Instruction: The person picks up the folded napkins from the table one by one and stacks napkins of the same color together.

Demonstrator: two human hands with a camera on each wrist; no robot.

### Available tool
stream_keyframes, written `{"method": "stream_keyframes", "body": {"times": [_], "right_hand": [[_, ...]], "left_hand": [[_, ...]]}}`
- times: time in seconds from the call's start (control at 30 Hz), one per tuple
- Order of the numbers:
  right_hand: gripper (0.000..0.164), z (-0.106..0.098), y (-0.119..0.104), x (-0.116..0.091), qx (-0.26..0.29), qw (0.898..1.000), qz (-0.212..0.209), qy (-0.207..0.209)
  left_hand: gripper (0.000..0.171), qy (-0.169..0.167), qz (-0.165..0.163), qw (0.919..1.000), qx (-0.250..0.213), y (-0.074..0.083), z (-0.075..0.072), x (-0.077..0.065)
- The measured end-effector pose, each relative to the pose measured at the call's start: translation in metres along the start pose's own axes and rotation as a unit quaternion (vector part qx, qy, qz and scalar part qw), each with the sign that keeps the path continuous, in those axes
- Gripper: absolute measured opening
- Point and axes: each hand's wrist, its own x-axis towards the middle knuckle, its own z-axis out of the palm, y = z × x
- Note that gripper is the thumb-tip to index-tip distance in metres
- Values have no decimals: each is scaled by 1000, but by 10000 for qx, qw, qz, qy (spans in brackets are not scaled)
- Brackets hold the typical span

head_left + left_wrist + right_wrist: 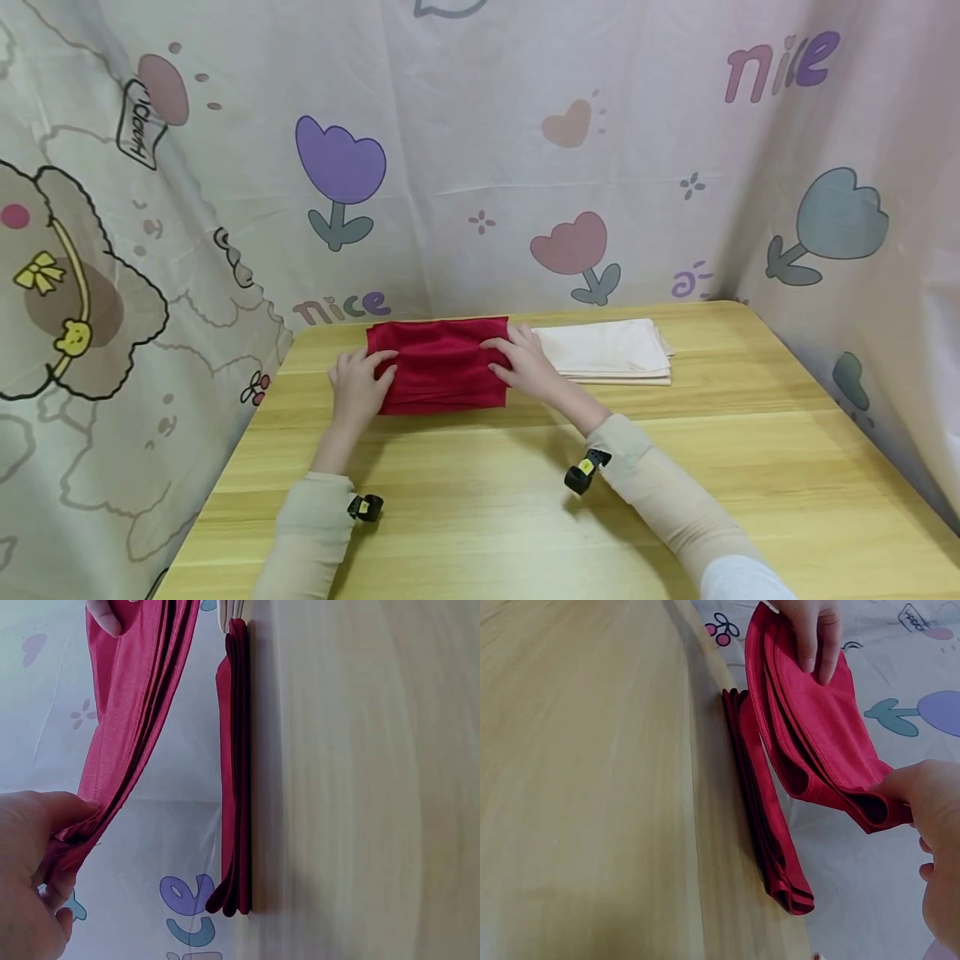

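Observation:
A folded red cloth (438, 354) is held up between both hands, its layers hanging together in a slight sag. At its left end the left hand (356, 385) pinches the layers between thumb and fingers. The opposite end is gripped by the right hand (527, 363), thumb on the near face. In both wrist views a second folded red cloth (238, 772) lies flat on the table beneath the raised one, with a gap between the two. From the head view the raised cloth mostly hides this lower one.
Right of the red cloths lies a folded white cloth (607, 350) in layers, near the back edge of the wooden table (465, 500). A printed curtain (457, 167) hangs close behind the table and along its sides.

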Motion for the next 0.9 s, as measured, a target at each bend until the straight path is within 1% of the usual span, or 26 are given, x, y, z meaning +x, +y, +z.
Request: {"method": "stream_keyframes", "body": {"times": [0.23,0.4,0.63,0.77,0.9], "right_hand": [[30,1,4,8,16,10000,22,-1],[30,2,6,14,7,10000,57,-59],[31,2,8,23,160,9996,176,-162],[31,2,9,28,237,9993,234,-174],[31,2,12,34,202,9991,284,-240]], "left_hand": [[23,41,257,9996,65,-5,2,8],[23,71,325,9994,105,-7,2,13],[23,-52,313,9994,127,-14,6,24],[23,-90,411,9990,154,-18,6,30],[22,-109,517,9983,236,-20,6,36]]}}
